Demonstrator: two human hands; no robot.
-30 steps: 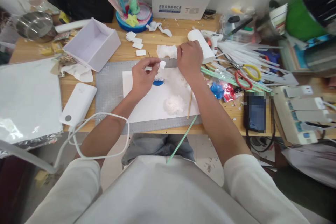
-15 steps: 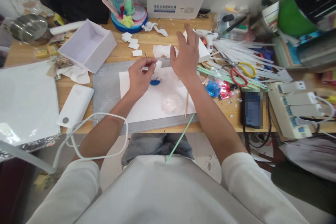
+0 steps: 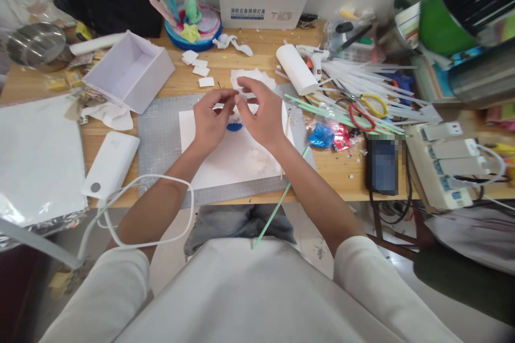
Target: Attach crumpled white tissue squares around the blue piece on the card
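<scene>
the two hands meet over the white paper (image 3: 221,155), so the step looks like careful finger work on something small. the left hand (image 3: 233,95) has its thumb and pointing finger bent in near each other. i cannot tell if they are closed or hold anything. the right hand (image 3: 238,90) is part open, thumb and pointing finger apart, and i see nothing in it. the blue piece (image 3: 234,127) shows between the hands, over the paper, partly hidden. the next move seems to call for a soft, steady touch.

past the hands lie white squares (image 3: 206,81), a torn white sheet (image 3: 247,73) and a white roll (image 3: 296,69). scissors (image 3: 362,127) are off to the right on the worktop (image 3: 328,171). the white cord (image 3: 161,176) loops across the left arm and could snag. the green stick (image 3: 277,203) pokes past the edge near the right arm.
</scene>
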